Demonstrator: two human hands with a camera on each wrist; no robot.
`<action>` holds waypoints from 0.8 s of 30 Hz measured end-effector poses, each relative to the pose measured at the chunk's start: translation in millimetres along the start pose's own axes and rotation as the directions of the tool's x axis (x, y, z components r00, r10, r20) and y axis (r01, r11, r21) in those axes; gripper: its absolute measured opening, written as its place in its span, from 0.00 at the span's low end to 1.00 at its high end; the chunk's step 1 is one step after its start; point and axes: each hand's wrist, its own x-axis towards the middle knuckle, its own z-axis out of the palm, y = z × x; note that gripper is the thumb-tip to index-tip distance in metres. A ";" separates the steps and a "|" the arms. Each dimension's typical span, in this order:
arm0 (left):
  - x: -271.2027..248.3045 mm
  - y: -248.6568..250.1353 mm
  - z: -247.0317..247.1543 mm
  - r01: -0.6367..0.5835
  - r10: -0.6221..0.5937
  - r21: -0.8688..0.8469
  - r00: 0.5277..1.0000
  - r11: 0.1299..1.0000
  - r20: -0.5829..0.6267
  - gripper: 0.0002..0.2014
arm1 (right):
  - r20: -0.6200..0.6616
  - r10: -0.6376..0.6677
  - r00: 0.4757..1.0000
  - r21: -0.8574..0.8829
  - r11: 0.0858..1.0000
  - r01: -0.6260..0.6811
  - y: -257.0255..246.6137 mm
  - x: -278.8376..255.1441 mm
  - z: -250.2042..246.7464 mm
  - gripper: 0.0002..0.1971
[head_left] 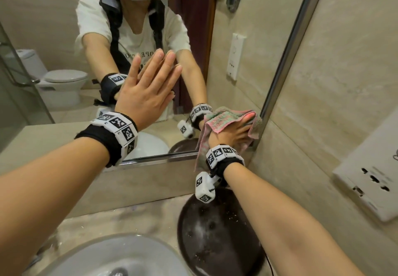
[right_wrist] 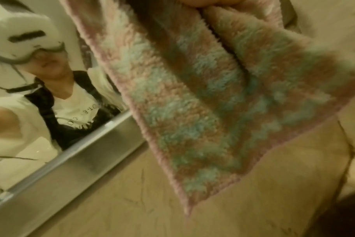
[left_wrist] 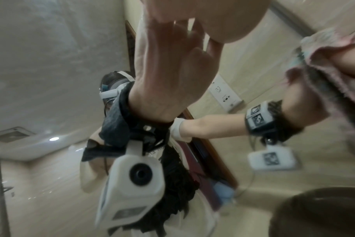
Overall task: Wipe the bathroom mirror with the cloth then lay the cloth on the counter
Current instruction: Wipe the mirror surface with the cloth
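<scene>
The mirror (head_left: 64, 28) fills the wall ahead, framed in metal. My left hand (head_left: 150, 82) lies flat on the glass at mid-height, with straight fingers pointing up and nothing in it. In the left wrist view its palm (left_wrist: 223, 19) meets its own reflection. My right hand (head_left: 233, 132) grips a fluffy pink and green cloth (head_left: 221, 120) against the mirror's lower right corner. The cloth is bunched over the fingers, and a tail hangs past the wrist. Seen from the right wrist, the cloth (right_wrist: 203, 96) hangs from my fingers at the top edge, beside the mirror frame (right_wrist: 71, 160).
Below the mirror runs a beige stone counter (head_left: 129, 217). A white basin (head_left: 107, 254) sits at its front and a dark round basin (head_left: 215, 232) lies under my right forearm. A white socket plate (head_left: 370, 181) is on the tiled right wall.
</scene>
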 end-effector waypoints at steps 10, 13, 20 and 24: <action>3.4 -5.8 -6.3 0.024 -0.024 0.001 0.995 1.000 0.098 0.28 | -0.294 -0.216 0.931 -0.171 0.970 0.171 -83.0 27.5 -38.6 0.36; 11.2 -9.1 -23.9 0.042 -0.033 -0.081 0.994 0.996 0.106 0.29 | -0.284 -0.288 0.914 -0.208 0.950 0.235 -111.7 36.8 -53.7 0.37; 42.8 -46.6 -49.2 0.141 -0.137 -0.039 0.986 0.989 0.091 0.29 | -0.450 -0.458 0.767 -0.298 0.886 0.355 -213.9 61.9 -100.7 0.34; 66.4 -70.9 -62.6 0.202 -0.201 -0.016 0.978 0.979 0.055 0.29 | -0.494 -0.437 0.752 -0.182 0.898 0.401 -285.1 73.3 -137.7 0.38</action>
